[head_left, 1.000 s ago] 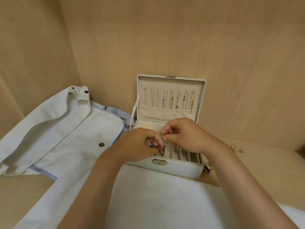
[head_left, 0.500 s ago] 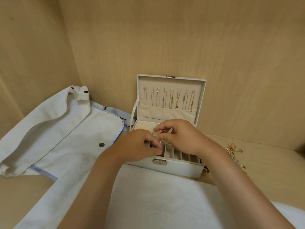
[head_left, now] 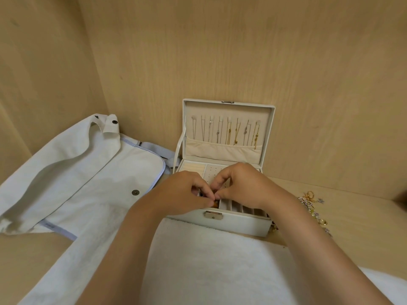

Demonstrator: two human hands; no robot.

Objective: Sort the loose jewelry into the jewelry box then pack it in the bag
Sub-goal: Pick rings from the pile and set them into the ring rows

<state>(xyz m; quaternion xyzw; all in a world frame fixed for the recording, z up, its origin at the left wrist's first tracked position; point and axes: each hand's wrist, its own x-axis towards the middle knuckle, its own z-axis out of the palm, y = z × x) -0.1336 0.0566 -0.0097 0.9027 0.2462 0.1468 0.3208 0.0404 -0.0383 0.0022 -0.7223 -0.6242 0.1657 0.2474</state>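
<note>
Amber jewelry [head_left: 215, 203] pinched between left hand [head_left: 182, 192], right hand [head_left: 244, 186].

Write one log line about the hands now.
left hand: pinches amber piece | right hand: pinches it too | jewelry box: open | loose jewelry: right of box

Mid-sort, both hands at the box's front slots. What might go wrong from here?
1. The left hand and right hand both pinch a small amber piece over the box slots. Fingers hide the slot, so it may slip or seat wrongly.
2. The right forearm lies beside the loose pile; pulling back could drag chains along.
3. Necklaces hang in the open lid; shutting it carelessly might tangle them.
</note>
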